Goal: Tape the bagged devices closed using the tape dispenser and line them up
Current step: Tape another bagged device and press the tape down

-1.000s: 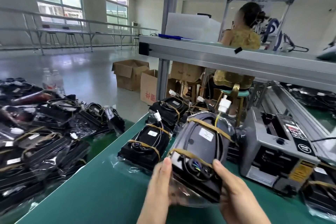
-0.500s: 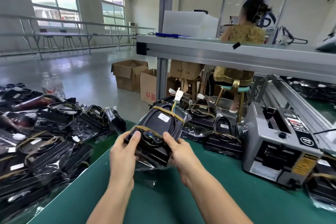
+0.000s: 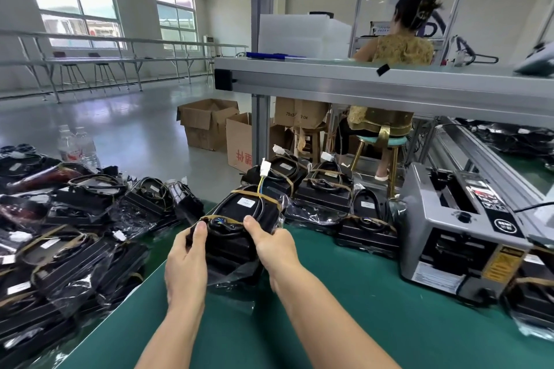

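Both hands grip one bagged device [image 3: 239, 219] at its near end, left hand [image 3: 187, 260] and right hand [image 3: 274, 244] with thumbs on top, on the green worktop [image 3: 344, 323], beside taped devices [image 3: 326, 189] and left of the grey tape dispenser [image 3: 458, 237].

Glossy clear plastic bag [image 3: 239, 274] crinkles; tape dispenser [image 3: 458, 237] is matt grey metal.

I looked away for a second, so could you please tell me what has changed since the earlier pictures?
Both hands, left hand and right hand, carried the bagged device from close up, tilted, away and down towards the green table, beside the lined-up devices. Both keep gripping it. The tape dispenser and the pile at left stayed put.
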A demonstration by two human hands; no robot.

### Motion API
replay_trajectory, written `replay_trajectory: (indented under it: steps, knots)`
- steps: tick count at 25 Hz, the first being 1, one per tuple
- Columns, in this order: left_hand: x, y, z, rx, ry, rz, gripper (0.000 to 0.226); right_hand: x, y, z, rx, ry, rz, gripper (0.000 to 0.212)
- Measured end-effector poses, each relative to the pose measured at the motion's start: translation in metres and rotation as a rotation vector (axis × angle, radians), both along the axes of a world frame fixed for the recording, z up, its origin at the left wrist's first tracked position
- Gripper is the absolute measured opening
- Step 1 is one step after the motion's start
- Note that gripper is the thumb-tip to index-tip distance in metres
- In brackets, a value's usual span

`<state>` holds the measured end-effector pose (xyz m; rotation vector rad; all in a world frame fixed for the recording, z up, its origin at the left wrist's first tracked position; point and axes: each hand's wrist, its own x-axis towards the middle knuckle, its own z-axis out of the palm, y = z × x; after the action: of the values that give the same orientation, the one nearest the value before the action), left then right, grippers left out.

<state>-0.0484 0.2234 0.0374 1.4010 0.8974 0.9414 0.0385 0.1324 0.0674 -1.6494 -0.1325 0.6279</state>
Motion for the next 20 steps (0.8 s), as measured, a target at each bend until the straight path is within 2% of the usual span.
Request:
replay_trajectory:
  steps: [3,5,12,16,20]
  knots:
    - [0.005,0.003,0.003,-0.12,-0.139,-0.018,0.028,0.005,0.005,0.005,-0.002,0.036,-0.001,0.073]
    - [0.007,0.005,0.005,-0.161,-0.17,-0.044,0.023,0.001,0.003,0.006,0.032,0.103,0.011,0.078]
    - [0.007,0.004,0.002,-0.192,-0.235,-0.045,0.021,-0.007,0.0,0.003,0.094,0.109,-0.002,0.084]
    - [0.01,-0.003,0.003,-0.189,-0.248,0.002,0.026,-0.008,-0.002,-0.003,0.08,0.037,0.012,0.093]
    - [0.013,-0.009,-0.001,-0.133,-0.25,0.014,0.033,-0.005,-0.004,-0.007,0.041,0.005,0.042,0.092]
